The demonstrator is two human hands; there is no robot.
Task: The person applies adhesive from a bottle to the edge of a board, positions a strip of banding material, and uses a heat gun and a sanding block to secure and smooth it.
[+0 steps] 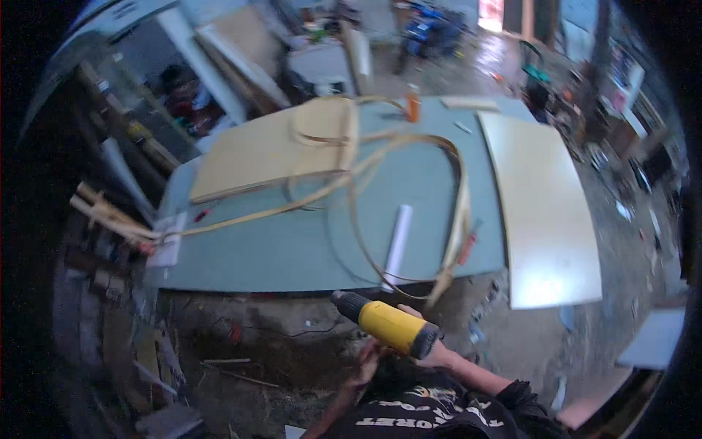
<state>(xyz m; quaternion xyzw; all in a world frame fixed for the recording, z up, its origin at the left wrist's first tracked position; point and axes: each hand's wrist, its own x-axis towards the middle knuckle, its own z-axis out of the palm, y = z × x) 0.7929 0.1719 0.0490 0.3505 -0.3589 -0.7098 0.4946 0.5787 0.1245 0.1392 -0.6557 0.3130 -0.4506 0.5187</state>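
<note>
My right hand (pixel 436 355) grips a yellow heat gun (pixel 391 327) with a black nozzle and a black rear end. The gun is held in front of my body, just off the table's near edge, its nozzle toward the left and away from me. Its handle is hidden below the yellow body. Beside the gun's underside is my left hand (pixel 369 358), blurred, so its fingers cannot be read. Beyond the gun, a long looped strip of wood-coloured edge banding (pixel 458 212) lies across the blue-green table (pixel 292 260).
On the table are a pale board (pixel 263 150), a white roll (pixel 398 245), an orange bottle (pixel 413 104) and a red-handled tool (pixel 468 249). A large cream panel (pixel 548 212) covers the right end, overhanging the near edge. Wooden sticks (pixel 110 216) jut out left. Scraps litter the floor.
</note>
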